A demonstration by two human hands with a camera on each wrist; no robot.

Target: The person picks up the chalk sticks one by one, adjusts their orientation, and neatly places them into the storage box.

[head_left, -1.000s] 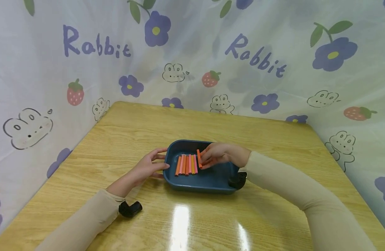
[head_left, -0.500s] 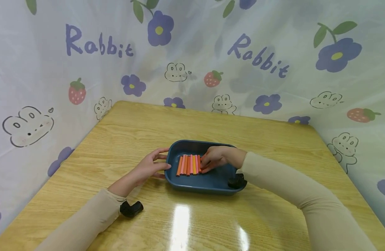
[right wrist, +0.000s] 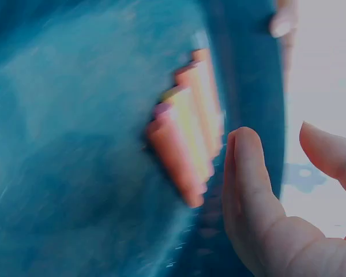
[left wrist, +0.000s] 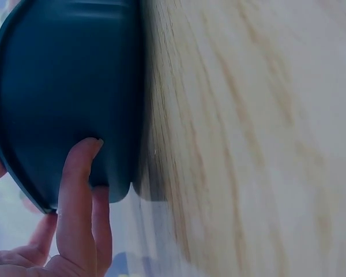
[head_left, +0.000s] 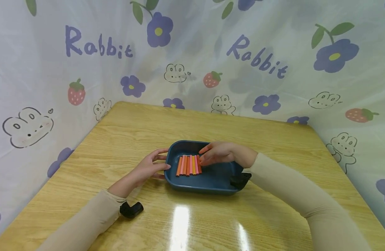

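Note:
A dark blue tray (head_left: 208,186) with rounded corners stands on the wooden table. My left hand (head_left: 149,166) holds its left end, fingers (left wrist: 78,196) along the outer wall and a fingertip at the rim. Inside, toward the left, a row of short orange, pink and yellow sticks (head_left: 188,165), like crayons, lies side by side. My right hand (head_left: 225,153) hovers over the tray just right of the row, fingers extended and parted from the thumb, with nothing held. In the right wrist view the same sticks (right wrist: 187,121) are blurred, beside the hand's fingers (right wrist: 251,167).
Bare wood of the table (head_left: 142,122) shows around the tray. A white cloth (head_left: 192,45) printed with rabbits, flowers and strawberries hangs behind and at both sides. Black wrist mounts sit at the left cuff (head_left: 131,210) and the right cuff (head_left: 240,180), the latter overlapping the tray's near right corner.
My right hand has set an orange stick down at the right end of the row, let it go and drawn back rightward. The left hand has kept its place on the tray.

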